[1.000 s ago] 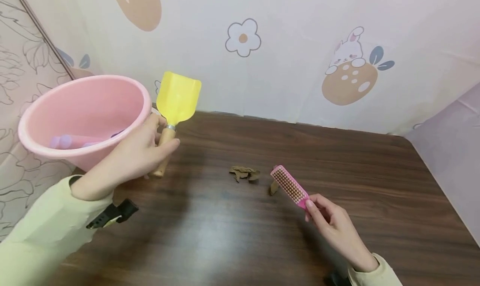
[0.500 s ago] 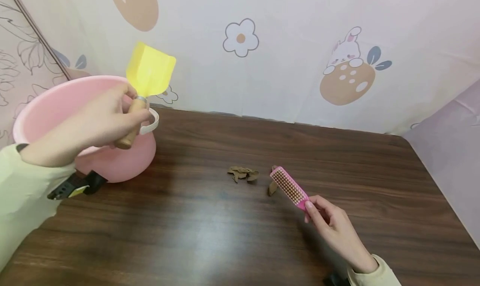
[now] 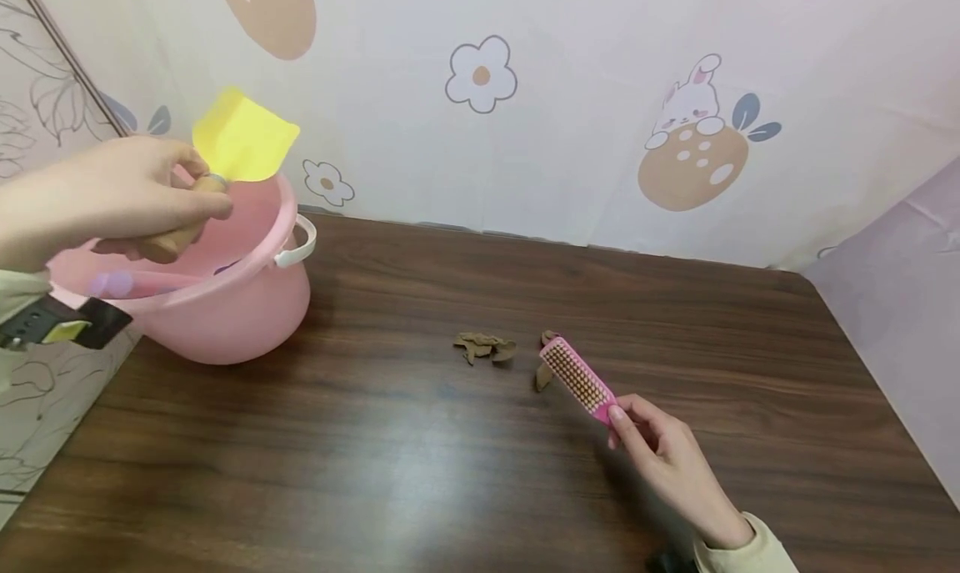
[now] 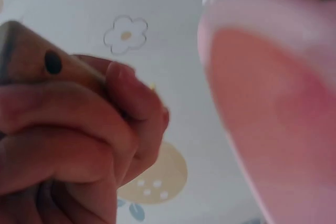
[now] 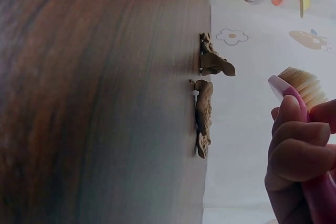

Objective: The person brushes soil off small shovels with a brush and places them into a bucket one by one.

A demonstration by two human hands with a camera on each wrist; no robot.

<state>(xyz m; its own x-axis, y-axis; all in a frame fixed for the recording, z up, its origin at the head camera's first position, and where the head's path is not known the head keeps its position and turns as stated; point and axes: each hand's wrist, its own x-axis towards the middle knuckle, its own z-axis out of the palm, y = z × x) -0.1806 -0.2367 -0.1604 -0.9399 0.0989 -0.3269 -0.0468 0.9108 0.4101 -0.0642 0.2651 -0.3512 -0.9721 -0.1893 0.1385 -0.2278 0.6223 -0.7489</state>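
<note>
In the head view my left hand [image 3: 123, 193] grips the wooden handle of a small yellow shovel [image 3: 243, 138], held up over a pink bucket [image 3: 225, 327]. The left wrist view has the fingers [image 4: 68, 114] curled round the wooden handle [image 4: 39, 56], the bucket's rim [image 4: 273, 11] beside them. My right hand [image 3: 671, 460] pinches a pink brush [image 3: 577, 379] by its handle, bristles facing up. Crumpled brown dry leaves [image 3: 486, 347] lie on the table left of the brush, and another brown piece [image 3: 543, 377] is partly hidden behind it.
Purple items [image 3: 112, 284] lie inside the bucket, which has a white handle [image 3: 303, 243] on its right side. A dark wooden table [image 3: 360, 473] runs back to a patterned wall covering [image 3: 555, 156].
My left hand has carried the yellow shovel left and upward, from beside the bucket's right rim to over its opening. The right hand and brush have barely moved.
</note>
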